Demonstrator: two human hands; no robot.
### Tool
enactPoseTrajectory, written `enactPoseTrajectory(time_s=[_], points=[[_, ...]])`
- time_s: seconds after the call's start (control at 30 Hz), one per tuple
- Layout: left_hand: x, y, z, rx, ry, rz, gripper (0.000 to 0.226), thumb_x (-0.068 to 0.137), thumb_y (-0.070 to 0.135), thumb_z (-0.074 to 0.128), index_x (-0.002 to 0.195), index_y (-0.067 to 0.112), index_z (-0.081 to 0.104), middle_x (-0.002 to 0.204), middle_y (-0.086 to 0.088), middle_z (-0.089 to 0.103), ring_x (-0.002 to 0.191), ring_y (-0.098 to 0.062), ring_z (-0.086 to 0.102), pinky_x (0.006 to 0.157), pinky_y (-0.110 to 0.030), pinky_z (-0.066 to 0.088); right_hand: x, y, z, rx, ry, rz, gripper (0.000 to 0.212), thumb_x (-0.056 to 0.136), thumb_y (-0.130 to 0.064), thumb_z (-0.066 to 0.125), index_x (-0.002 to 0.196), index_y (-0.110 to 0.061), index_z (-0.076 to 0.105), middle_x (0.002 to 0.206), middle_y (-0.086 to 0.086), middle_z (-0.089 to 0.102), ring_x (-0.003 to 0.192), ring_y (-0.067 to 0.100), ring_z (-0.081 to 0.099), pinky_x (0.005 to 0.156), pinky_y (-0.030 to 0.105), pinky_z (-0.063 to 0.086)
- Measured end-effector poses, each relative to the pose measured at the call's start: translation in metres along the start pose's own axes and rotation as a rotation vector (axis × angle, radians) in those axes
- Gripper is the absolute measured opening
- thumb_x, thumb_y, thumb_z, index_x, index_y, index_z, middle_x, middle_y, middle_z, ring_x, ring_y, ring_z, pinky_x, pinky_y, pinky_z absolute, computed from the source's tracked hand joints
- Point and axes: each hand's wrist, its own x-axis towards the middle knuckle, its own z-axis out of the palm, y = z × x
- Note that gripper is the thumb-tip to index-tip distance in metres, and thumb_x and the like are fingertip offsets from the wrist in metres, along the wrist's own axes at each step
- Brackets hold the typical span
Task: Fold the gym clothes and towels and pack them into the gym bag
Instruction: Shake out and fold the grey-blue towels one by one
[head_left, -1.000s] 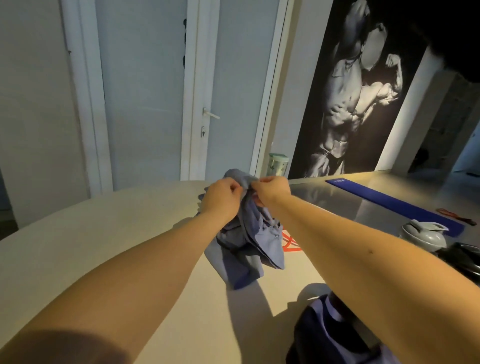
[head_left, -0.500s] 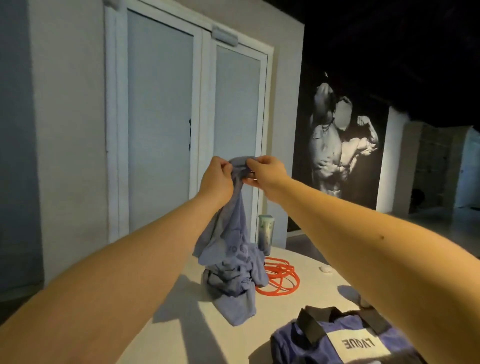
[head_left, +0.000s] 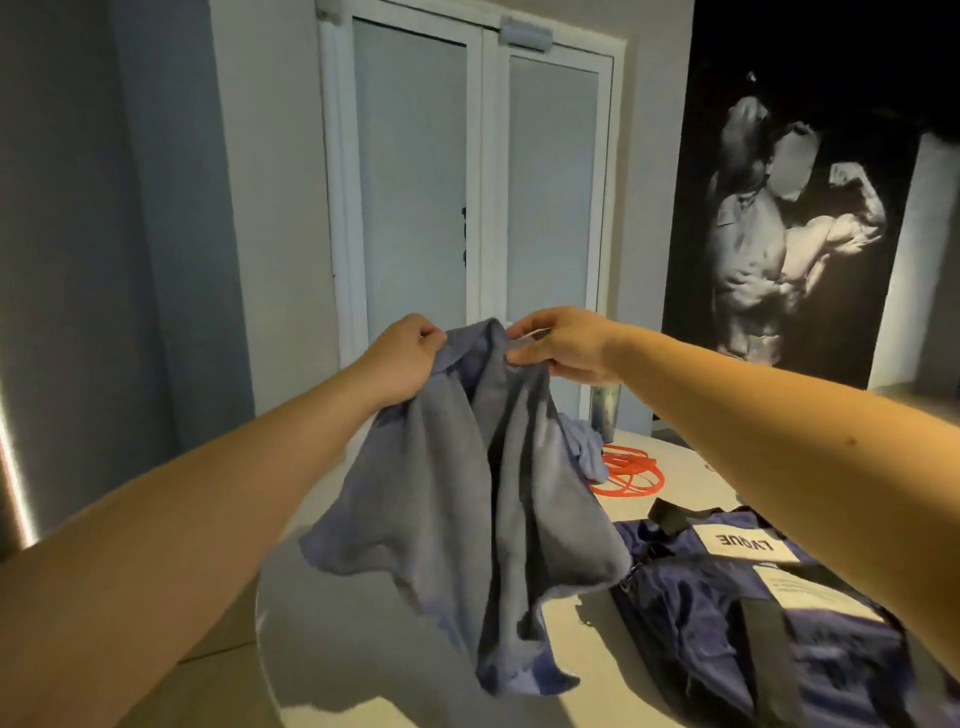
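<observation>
- Pinching the top edge of a blue-grey cloth (head_left: 467, 493), the fingers (head_left: 428, 335) of the left hand (head_left: 402, 358) are curled tight round a bunch of fabric. The fingers (head_left: 524, 356) of the right hand (head_left: 563, 343) are clamped on the same edge just beside them.
- The cloth hangs in the air from these two grips, above the near part of the bench (head_left: 363, 660). It looks soft and matt and falls in long vertical folds. One corner flares to the left, another to the right, and a narrow tail drops lowest.
- Both hands are raised in front at much the same height, near each other but apart. The bare forearms reach in from the lower left and the lower right.
- A dark blue gym bag (head_left: 727, 613) with black straps and a white label lies on the bench just right of the cloth, below the right forearm.
- Farther back on the bench lie a crumpled second blue cloth (head_left: 584, 447), a coiled orange band (head_left: 631, 475) and a tall tumbler (head_left: 605, 410).
- White double doors (head_left: 467, 182) and a black-and-white poster (head_left: 779, 234) stand behind.
- Whether the held cloth is a towel or a garment cannot be told, nor whether its tail touches the bench. The bag is blurred, partly covered by the right forearm and cut off by the frame's edge, so whether it is open or zipped is unclear.
</observation>
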Motion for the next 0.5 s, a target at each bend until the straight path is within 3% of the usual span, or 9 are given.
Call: enactPoseTrajectory(time_s=[0.13,0.2,0.23,0.3,0.37,0.43,0.5], points=[[-0.037,-0.046,-0.01,0.099,-0.126,-0.108,0.021,0.098,0.024,0.052,0.096,0.012,0.069,0.095,-0.005,0.068,0.09,-0.023,0.063,0.073,-0.032,0.045,-0.01,0.01,0.017,-0.176,-0.057,0.06,0.027,0.093,-0.008,0.069,0.119,-0.011,0.071,0.117,0.005,0.068,0.106,0.02,0.064,0.072,0.019,0.056],[-0.047,-0.06,-0.004,0.182,-0.262,-0.148,0.015,0.095,0.021,0.055,0.095,0.017,0.069,0.103,-0.003,0.068,0.092,-0.019,0.062,0.077,-0.032,0.046,-0.008,0.012,0.033,-0.138,-0.11,0.097,0.029,0.093,-0.005,0.069,0.121,-0.009,0.07,0.12,0.008,0.068,0.108,0.023,0.065,0.075,0.022,0.057],[-0.049,-0.063,0.001,0.188,-0.31,-0.145,0.016,0.095,0.022,0.056,0.105,0.02,0.068,0.114,0.0,0.066,0.1,-0.017,0.06,0.084,-0.031,0.045,-0.005,0.014,0.043,-0.127,-0.133,0.105,0.03,0.092,-0.003,0.068,0.122,-0.009,0.069,0.121,0.009,0.068,0.109,0.024,0.065,0.078,0.023,0.058],[-0.053,-0.059,0.012,0.068,-0.339,-0.116,0.039,0.094,0.031,0.062,0.132,0.021,0.06,0.13,0.006,0.058,0.117,-0.013,0.054,0.101,-0.031,0.041,0.001,0.017,0.061,-0.131,-0.161,0.108,0.033,0.092,-0.001,0.068,0.124,-0.01,0.068,0.122,0.009,0.068,0.112,0.024,0.064,0.083,0.025,0.057],[-0.055,-0.053,0.022,-0.172,-0.336,-0.144,0.064,0.086,0.043,0.073,0.142,0.021,0.05,0.135,0.006,0.057,0.122,-0.014,0.055,0.109,-0.035,0.042,0.007,0.021,0.073,-0.095,-0.176,0.108,0.039,0.09,0.004,0.067,0.127,-0.011,0.066,0.124,0.009,0.068,0.117,0.024,0.062,0.095,0.03,0.055],[-0.055,-0.05,0.028,-0.178,-0.365,-0.147,0.066,0.084,0.049,0.077,0.14,0.025,0.05,0.128,0.005,0.061,0.116,-0.016,0.059,0.105,-0.036,0.047,0.014,0.026,0.077,-0.008,-0.17,0.11,0.045,0.089,0.009,0.065,0.13,-0.01,0.062,0.122,0.011,0.07,0.118,0.025,0.064,0.104,0.035,0.052],[-0.051,-0.053,0.031,-0.042,-0.367,-0.094,0.044,0.086,0.047,0.075,0.122,0.023,0.064,0.111,0.0,0.068,0.103,-0.017,0.064,0.093,-0.034,0.052,0.019,0.035,0.075,0.056,-0.147,0.114,0.048,0.089,0.01,0.065,0.133,-0.01,0.058,0.121,0.012,0.071,0.118,0.026,0.064,0.106,0.037,0.05]])
